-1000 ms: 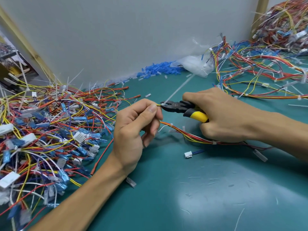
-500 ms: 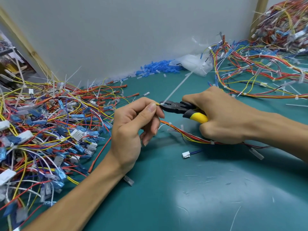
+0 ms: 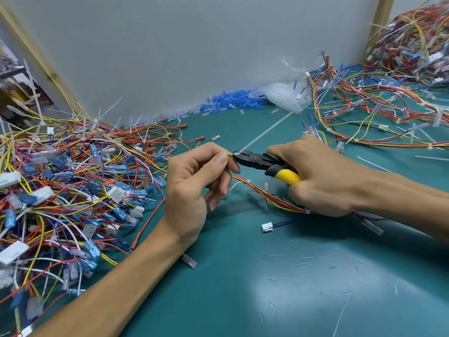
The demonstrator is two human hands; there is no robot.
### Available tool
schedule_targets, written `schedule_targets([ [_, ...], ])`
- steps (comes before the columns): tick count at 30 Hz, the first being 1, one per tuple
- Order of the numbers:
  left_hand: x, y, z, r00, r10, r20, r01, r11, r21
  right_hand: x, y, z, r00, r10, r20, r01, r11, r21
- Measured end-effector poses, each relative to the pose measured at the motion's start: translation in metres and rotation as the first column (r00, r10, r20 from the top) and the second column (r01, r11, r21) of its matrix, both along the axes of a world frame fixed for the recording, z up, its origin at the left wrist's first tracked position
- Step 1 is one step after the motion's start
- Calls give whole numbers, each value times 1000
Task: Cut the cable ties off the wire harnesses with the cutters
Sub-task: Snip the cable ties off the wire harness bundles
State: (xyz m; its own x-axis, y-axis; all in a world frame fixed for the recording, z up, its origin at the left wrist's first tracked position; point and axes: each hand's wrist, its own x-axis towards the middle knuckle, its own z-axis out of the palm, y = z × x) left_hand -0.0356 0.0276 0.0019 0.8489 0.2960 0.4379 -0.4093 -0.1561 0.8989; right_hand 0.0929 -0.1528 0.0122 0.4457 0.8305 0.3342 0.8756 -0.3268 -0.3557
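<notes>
Scarcely moved since a second ago; left hand point(image 3: 192, 190) pinching harness point(image 3: 267, 193) wire between thumb and forefinger; right hand point(image 3: 323, 181) clenched round cutters point(image 3: 257, 160), nose set on white cable tie point(image 3: 262, 136), tail uncut; left heap point(image 3: 73, 181) and right heap point(image 3: 379, 122) on bench point(image 3: 267, 276) showing ties; much apparently left.

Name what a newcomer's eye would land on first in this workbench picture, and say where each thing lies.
At the centre, the right hand grips yellow-handled cutters whose tip meets a white cable tie on a harness pinched by the left hand. A colourful wire tangle fills the left of the table.
</notes>
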Motion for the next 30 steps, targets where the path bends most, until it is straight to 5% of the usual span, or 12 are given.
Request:
schedule_targets([
  [16, 3, 2, -4, 998, -30, -51, 32, 998, 48, 8, -1, -1, 993, 19, 114, -12, 998, -60],
  [26, 3, 3, -5, 995, -79, -66, 80, 997, 19, -3, -2, 9, 992, 23, -125, -29, 998, -50],
  [30, 3, 4, -5, 996, -69, -52, 69, 998, 5, -3, -1, 4, 999, 16, -31, -17, 999, -45],
])
